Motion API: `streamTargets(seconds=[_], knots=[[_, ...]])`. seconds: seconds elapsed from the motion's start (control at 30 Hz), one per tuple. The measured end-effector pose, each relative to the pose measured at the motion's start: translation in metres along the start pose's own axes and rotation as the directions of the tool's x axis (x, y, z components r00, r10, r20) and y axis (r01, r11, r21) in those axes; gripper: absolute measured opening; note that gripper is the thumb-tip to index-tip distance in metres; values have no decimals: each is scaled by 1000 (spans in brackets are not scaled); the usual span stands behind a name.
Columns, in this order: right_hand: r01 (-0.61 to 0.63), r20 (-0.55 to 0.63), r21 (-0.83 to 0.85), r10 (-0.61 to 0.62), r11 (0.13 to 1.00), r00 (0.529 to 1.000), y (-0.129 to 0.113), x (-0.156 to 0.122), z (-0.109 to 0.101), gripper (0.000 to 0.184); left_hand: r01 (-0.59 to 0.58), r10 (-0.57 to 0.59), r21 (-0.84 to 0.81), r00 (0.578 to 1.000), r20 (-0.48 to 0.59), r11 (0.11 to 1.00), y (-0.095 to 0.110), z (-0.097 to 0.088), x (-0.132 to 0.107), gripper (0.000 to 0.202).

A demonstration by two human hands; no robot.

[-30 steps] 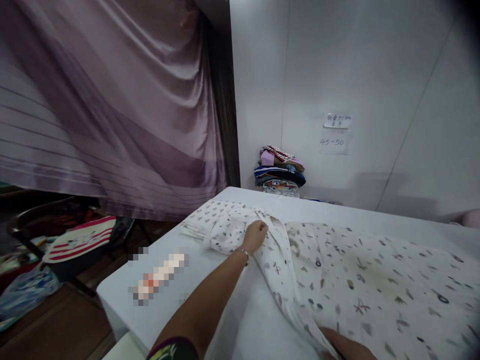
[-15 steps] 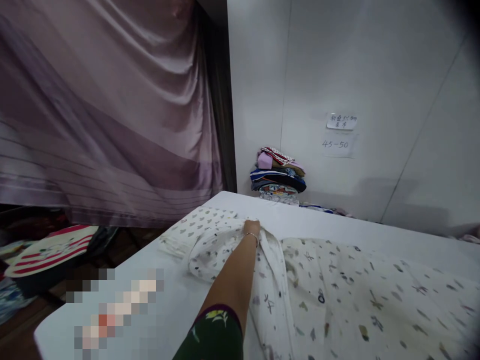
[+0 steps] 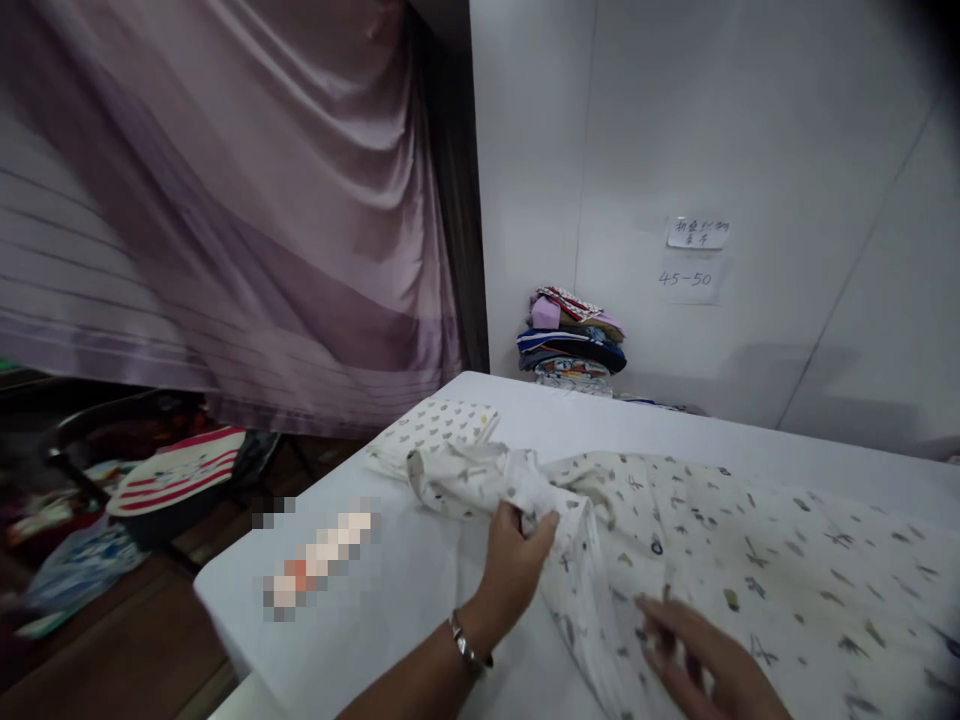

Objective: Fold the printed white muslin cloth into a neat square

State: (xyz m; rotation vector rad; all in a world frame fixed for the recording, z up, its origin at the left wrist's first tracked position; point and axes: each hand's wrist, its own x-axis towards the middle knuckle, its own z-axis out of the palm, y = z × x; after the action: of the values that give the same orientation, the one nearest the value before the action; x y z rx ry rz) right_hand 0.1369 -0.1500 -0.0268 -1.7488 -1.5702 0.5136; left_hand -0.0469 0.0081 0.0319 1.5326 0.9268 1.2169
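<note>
A white printed garment (image 3: 720,540) lies spread over the white table (image 3: 420,590). My left hand (image 3: 514,560) is closed on a bunched fold of the garment near its left end. My right hand (image 3: 694,655) lies with fingers spread on the cloth at the bottom of the view, slightly smeared by motion. A folded piece of the same print (image 3: 435,425) rests on the table just beyond the bunched end.
A stack of folded clothes (image 3: 574,335) sits at the table's far edge against the white wall, under two paper notes (image 3: 694,255). A purple curtain (image 3: 225,220) hangs on the left. Below it stand a striped item (image 3: 176,475) and clutter on the floor.
My left hand has pulled back from the far end towards me, drawing the bunched cloth along. My right hand, out of view half a second ago, now rests on the garment.
</note>
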Motion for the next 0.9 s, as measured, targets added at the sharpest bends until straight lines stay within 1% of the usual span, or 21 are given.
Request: streamTargets(seconds=[0.03,0.07,0.13,0.17,0.2,0.23,0.3,0.4,0.43,0.5,0.57,0.63,0.67,0.73,0.83,0.9], knots=[[96,-32,8,-95,995,995,-16,9,-2,42,41,-40,-23,999,29,999,-3,-1,-19,34],[195,-47,15,-194,981,980,-32,18,-2,41,68,-67,-21,996,50,997,-6,-2,-35,32],[369,-51,49,-367,928,929,-62,38,6,41,75,-79,40,992,94,996,-13,-4,-59,25],[424,-27,77,-423,902,906,-74,45,13,42,65,-74,84,991,108,994,-17,-5,-68,21],[454,6,109,-457,885,890,-83,49,23,42,52,-67,127,991,116,990,-19,-7,-75,18],[459,34,144,-468,877,883,-90,51,33,41,43,-62,163,991,117,986,-21,-9,-81,16],[413,65,215,-435,885,898,-96,49,54,40,37,-60,197,992,114,980,-24,-15,-91,13],[265,51,345,-300,900,953,-93,39,78,36,62,-84,149,985,152,987,-27,-24,-103,11],[206,59,400,-249,893,967,-91,35,83,35,81,-99,117,982,162,990,-28,-26,-107,12],[104,99,492,-175,864,980,-86,29,89,35,130,-132,22,976,174,991,-31,-30,-115,17],[50,127,530,-138,847,982,-83,25,92,36,206,-182,-105,962,202,973,-33,-33,-123,19],[42,126,513,-124,857,984,-83,21,92,36,331,-281,-233,934,222,915,-34,-36,-131,21],[44,118,498,-118,866,986,-83,19,93,36,398,-345,-299,913,217,867,-34,-37,-134,24],[64,119,472,-135,879,984,-84,14,93,35,506,-467,-443,861,202,741,-33,-42,-139,32],[169,127,431,-245,886,961,-85,6,94,34,588,-587,-617,774,239,524,-30,-49,-144,43],[260,139,408,-341,875,930,-86,2,93,33,609,-619,-672,735,278,421,-27,-54,-144,47]])
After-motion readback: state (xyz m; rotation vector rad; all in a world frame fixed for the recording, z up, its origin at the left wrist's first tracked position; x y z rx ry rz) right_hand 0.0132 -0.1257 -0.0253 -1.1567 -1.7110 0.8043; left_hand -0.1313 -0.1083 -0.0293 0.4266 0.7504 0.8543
